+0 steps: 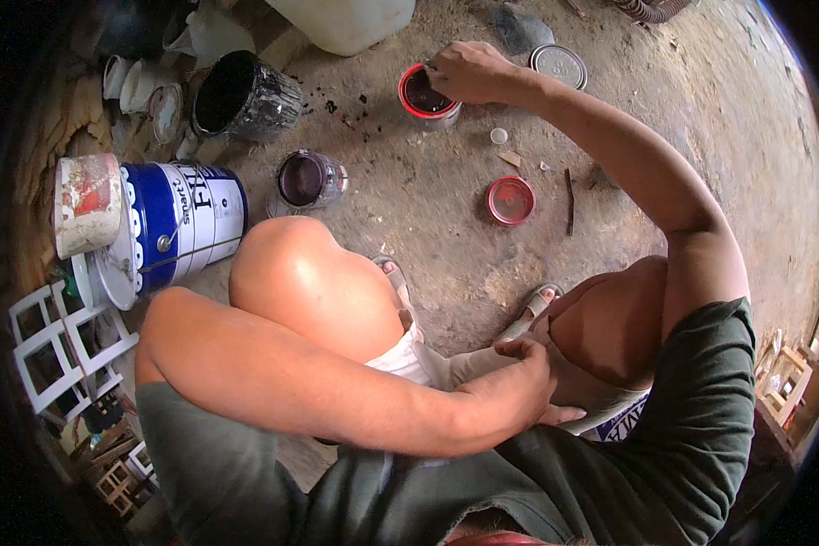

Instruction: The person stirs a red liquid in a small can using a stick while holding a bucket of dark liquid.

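Note:
A paint can with a red rim (413, 106) stands on the ground ahead, with dark paint inside. My right hand (471, 73) reaches out to its right rim, fingers closed and bent down over the opening. What those fingers hold, if anything, is hidden. Across my lap lies my left forearm, and my left hand (517, 389) rests between my thighs with loose fingers apart, holding nothing. Nearer than the can, a round red lid (510, 200) lies on the ground beside a thin dark stick (571, 202).
To the left stand a paint-smeared black bucket (278, 98) and a small container of dark paint (302, 178). A blue and white pail (187, 218) lies on its side by white frames (41, 364). A grey metal lid (559, 66) lies right of my right hand.

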{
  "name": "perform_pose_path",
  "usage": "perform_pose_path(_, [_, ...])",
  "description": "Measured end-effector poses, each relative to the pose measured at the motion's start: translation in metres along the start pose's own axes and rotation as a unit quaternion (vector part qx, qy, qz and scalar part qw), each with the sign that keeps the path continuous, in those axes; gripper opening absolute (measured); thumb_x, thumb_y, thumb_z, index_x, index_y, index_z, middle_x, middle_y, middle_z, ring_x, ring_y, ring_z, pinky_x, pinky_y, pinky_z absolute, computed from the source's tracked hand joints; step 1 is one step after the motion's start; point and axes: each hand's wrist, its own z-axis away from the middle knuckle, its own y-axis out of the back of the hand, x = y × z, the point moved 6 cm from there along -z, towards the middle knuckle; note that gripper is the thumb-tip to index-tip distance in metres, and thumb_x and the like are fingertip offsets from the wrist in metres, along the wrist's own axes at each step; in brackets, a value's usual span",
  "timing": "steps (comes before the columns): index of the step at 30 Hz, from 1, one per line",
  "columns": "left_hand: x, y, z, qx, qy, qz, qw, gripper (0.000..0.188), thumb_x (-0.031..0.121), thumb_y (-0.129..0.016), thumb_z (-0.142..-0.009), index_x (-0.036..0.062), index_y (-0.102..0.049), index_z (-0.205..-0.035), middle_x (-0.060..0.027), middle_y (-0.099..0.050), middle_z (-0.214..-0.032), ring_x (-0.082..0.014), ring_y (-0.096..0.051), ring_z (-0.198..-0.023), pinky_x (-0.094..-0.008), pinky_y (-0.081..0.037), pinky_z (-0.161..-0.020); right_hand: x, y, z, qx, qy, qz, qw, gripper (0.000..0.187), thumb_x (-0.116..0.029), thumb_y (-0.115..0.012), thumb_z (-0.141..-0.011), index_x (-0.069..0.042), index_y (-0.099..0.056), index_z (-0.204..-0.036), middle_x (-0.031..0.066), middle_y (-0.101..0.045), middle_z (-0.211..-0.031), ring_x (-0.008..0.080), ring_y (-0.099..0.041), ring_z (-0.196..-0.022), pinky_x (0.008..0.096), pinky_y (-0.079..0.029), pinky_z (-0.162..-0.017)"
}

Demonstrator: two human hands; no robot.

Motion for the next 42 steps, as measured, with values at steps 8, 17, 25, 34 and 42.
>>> perform_pose_path(8, [-0.003,0.004,0.004,-0.013,0.008,0.011,1.000,0.064,0.022,-0.037,-0.101,0.0298,-0.011,-0.159,-0.0116,-0.062,-0.099,-0.0288,-0.059,-0.079,-0.0417,-0.045,-0.069,0.000,0.015,-0.001,-0.007,-0.045,-0.068,0.997,0.018,-0.019,-0.061,-0.083,-0.004,-0.071,-0.085,0.0142,-0.071,-0.087,0.0329,-0.071,-0.084,0.0443,-0.058,-0.069])
perform_pose_path(17, [-0.002,0.008,0.003,0.008,0.020,-0.005,1.000,0.065,0.022,-0.038,-0.101,0.0308,-0.011,-0.159,-0.0104,-0.061,-0.099,-0.0277,-0.059,-0.080,-0.0413,-0.046,-0.069,0.015,0.007,0.004,0.022,-0.057,-0.172,0.983,0.036,-0.037,-0.060,-0.088,-0.002,-0.069,-0.082,0.0174,-0.069,-0.083,0.0372,-0.068,-0.083,0.0455,-0.055,-0.073])
perform_pose_path(25, [-0.002,0.006,0.004,-0.003,0.023,0.002,1.000,0.065,0.022,-0.038,-0.101,0.0312,-0.010,-0.159,-0.0105,-0.061,-0.100,-0.0278,-0.059,-0.082,-0.0407,-0.046,-0.070,0.014,0.020,0.000,0.053,-0.076,-0.148,0.985,0.037,-0.038,-0.061,-0.087,-0.002,-0.070,-0.084,0.0242,-0.067,-0.086,0.0401,-0.067,-0.085,0.0469,-0.053,-0.072])
perform_pose_path(34, [-0.003,0.009,0.005,-0.022,0.008,-0.032,0.999,0.067,0.025,-0.039,-0.099,0.0303,-0.008,-0.159,-0.0108,-0.061,-0.102,-0.0266,-0.058,-0.079,-0.0399,-0.045,-0.067,0.007,0.016,0.000,0.013,-0.050,-0.075,0.996,0.021,-0.020,-0.059,-0.083,-0.003,-0.072,-0.085,0.0178,-0.070,-0.086,0.0363,-0.070,-0.085,0.0448,-0.057,-0.071])
perform_pose_path(42, [-0.001,0.009,0.003,-0.004,0.014,-0.010,1.000,0.068,0.023,-0.041,-0.098,0.0274,-0.010,-0.159,-0.0128,-0.059,-0.104,-0.0284,-0.056,-0.081,-0.0422,-0.046,-0.068,0.013,0.013,0.005,-0.002,-0.087,-0.057,0.995,0.021,-0.021,-0.062,-0.082,-0.002,-0.072,-0.083,0.0173,-0.070,-0.083,0.0363,-0.070,-0.080,0.0430,-0.057,-0.068])
